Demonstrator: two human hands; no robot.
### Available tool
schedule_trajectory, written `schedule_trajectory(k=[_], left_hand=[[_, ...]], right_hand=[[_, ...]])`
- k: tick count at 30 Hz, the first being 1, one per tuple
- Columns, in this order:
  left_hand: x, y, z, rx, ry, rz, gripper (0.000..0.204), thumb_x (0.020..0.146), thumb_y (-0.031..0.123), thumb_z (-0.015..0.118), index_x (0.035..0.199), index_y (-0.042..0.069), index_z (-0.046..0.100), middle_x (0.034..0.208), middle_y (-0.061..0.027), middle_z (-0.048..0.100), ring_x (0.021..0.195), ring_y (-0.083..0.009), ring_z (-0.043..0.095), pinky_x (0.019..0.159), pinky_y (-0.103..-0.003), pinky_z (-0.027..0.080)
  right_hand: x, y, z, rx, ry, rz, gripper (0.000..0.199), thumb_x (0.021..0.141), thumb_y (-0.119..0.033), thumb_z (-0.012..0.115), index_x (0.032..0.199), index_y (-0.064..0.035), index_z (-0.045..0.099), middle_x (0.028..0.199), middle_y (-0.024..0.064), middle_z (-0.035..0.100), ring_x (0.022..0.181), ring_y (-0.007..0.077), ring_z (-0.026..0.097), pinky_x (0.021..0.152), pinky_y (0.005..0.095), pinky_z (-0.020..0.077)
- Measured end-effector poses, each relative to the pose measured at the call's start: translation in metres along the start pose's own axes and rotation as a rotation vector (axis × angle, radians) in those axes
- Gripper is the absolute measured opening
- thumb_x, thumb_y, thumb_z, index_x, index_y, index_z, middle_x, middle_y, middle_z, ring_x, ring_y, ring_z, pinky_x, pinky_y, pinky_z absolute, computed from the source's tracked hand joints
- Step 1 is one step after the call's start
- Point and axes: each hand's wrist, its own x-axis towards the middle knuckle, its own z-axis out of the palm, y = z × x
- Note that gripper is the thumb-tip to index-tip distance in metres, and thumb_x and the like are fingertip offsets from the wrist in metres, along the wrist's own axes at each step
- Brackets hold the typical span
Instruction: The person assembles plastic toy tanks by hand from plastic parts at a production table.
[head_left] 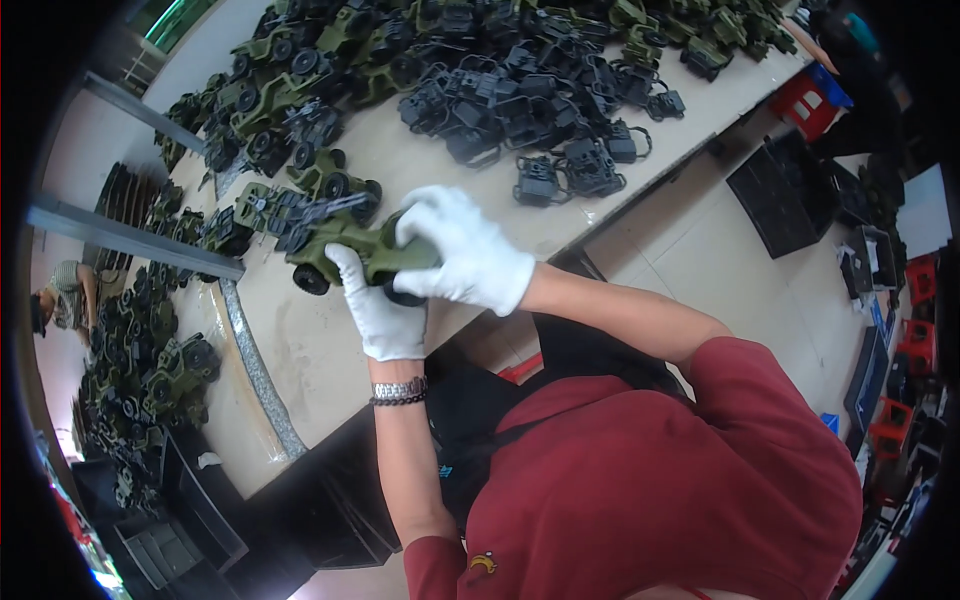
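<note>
Both my hands wear white gloves and grip one olive-green toy truck (345, 245) with black wheels, held just above the pale table (300, 350) near its front edge. My left hand (378, 310) holds the truck from below and behind, with a metal watch and bead bracelet on that wrist. Over the truck's right end, my right hand (462, 255) wraps around the top. The truck's rear part is hidden under the gloves.
Several green toy trucks (290, 80) crowd the table's far left, and a pile of black chassis parts (530, 110) lies at the far middle. More green toys (150, 370) fill a lower surface at left. Black crates (790, 195) and red stools (815, 95) stand on the floor.
</note>
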Motion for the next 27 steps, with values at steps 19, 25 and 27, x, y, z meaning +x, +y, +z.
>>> schedule_trajectory(k=[19,25,27], left_hand=[[-0.055,0.016,-0.031,0.206,0.111,0.048,0.061,0.102,0.044,0.051,0.143,-0.001,0.042,0.130,-0.0161,0.058,0.110,-0.0286,0.062,0.089,-0.049,0.058],[-0.077,0.013,-0.041,0.196,0.219,0.074,0.061,0.101,0.044,0.052,0.142,0.000,0.044,0.135,-0.0146,0.056,0.112,-0.0285,0.062,0.091,-0.048,0.057],[-0.084,0.011,-0.040,0.156,0.248,0.105,0.060,0.101,0.044,0.052,0.141,0.000,0.046,0.135,-0.0141,0.057,0.111,-0.0281,0.062,0.092,-0.047,0.057]], right_hand=[[0.022,0.045,-0.055,-0.616,-0.401,0.139,0.064,0.076,-0.059,0.073,0.110,-0.0052,0.064,0.108,0.0204,0.060,0.094,0.0394,0.066,0.082,0.0472,0.0547],[0.043,0.051,-0.013,-0.275,-0.299,0.276,0.063,0.087,-0.053,0.065,0.129,-0.0072,0.058,0.129,0.0227,0.055,0.111,0.0402,0.060,0.095,0.0461,0.0492],[0.051,0.054,-0.029,-0.225,-0.345,0.079,0.051,0.088,-0.038,0.064,0.133,-0.0143,0.057,0.141,0.0162,0.050,0.122,0.0391,0.055,0.099,0.0438,0.0476]])
